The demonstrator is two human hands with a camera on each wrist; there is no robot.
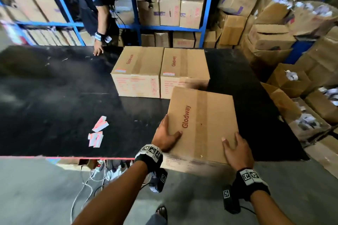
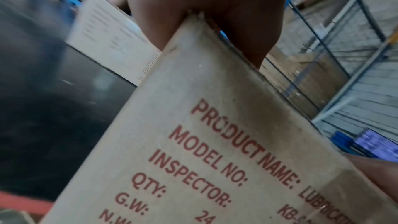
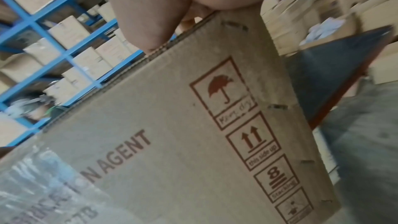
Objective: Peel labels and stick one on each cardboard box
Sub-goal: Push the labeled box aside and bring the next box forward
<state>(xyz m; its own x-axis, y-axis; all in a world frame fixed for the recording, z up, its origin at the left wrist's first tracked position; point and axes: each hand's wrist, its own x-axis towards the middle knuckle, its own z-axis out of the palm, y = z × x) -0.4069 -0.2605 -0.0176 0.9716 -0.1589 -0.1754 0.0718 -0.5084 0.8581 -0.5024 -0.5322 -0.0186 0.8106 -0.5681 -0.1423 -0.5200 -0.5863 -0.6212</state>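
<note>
A taped "Glodway" cardboard box (image 1: 203, 120) lies at the table's front edge and overhangs it slightly. My left hand (image 1: 165, 133) grips its near-left corner, thumb on top and fingers along the left side; in the left wrist view that corner of the box (image 2: 215, 125) pokes into the palm (image 2: 204, 6). My right hand (image 1: 236, 150) rests flat on the top near the near-right corner, above the box's printed front (image 3: 172, 125). Two more boxes (image 1: 139, 71) (image 1: 184, 71) stand side by side behind, each with a small label (image 1: 120, 70) (image 1: 168, 73) on top. Loose label strips (image 1: 100, 124) (image 1: 95, 139) lie to the left.
The black table (image 1: 54, 87) stretches left of the boxes. Another person (image 1: 95, 2) stands at the far side, one hand (image 1: 98, 50) on the table. Blue shelving (image 1: 135, 5) with cartons runs behind. Open cartons (image 1: 292, 60) pile up on the right. Cables (image 1: 91, 175) hang under the front edge.
</note>
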